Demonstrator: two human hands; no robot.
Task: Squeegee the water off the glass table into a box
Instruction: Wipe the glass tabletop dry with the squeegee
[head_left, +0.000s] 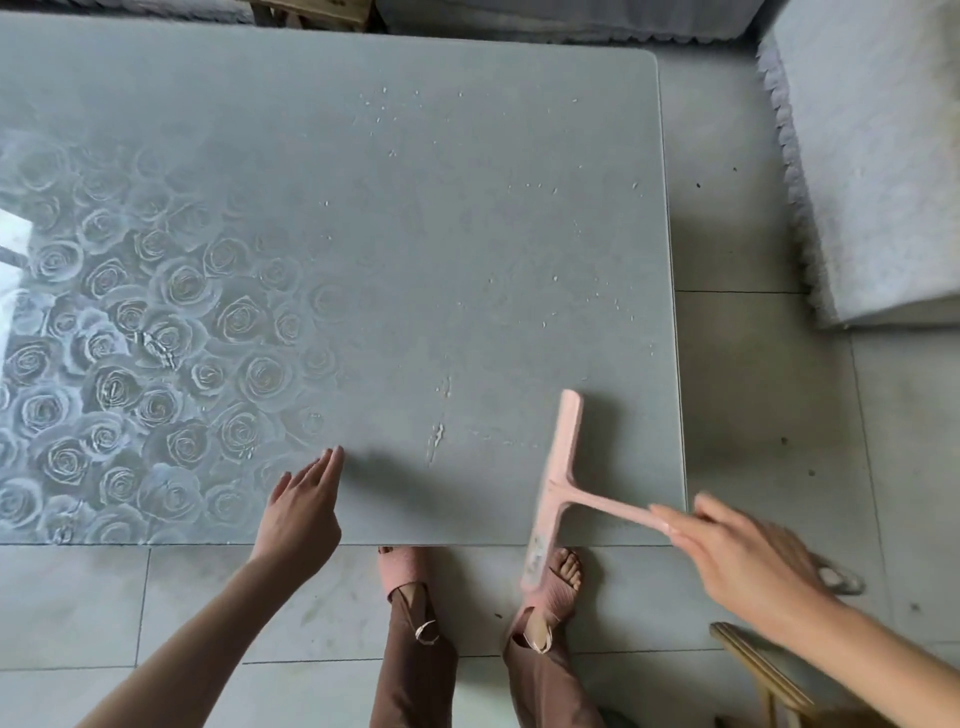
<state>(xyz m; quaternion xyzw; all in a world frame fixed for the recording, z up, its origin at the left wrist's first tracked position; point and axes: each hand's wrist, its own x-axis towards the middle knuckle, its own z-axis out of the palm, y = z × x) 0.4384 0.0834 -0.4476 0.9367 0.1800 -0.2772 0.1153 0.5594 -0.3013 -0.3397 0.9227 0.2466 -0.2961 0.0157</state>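
Right now the right hand (748, 556) grips the handle of the pink squeegee (557, 467), whose blade crosses the glass table's (467, 208) near edge by the right corner. The left hand (301, 509) is held flat, fingers straight, over that edge. Water droplets (436, 441) speckle the glass.

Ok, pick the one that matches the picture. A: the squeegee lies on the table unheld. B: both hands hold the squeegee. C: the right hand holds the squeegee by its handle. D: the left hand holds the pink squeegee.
C: the right hand grips the handle of the pink squeegee, while the left hand is open by the near edge of the glass table, holding nothing.
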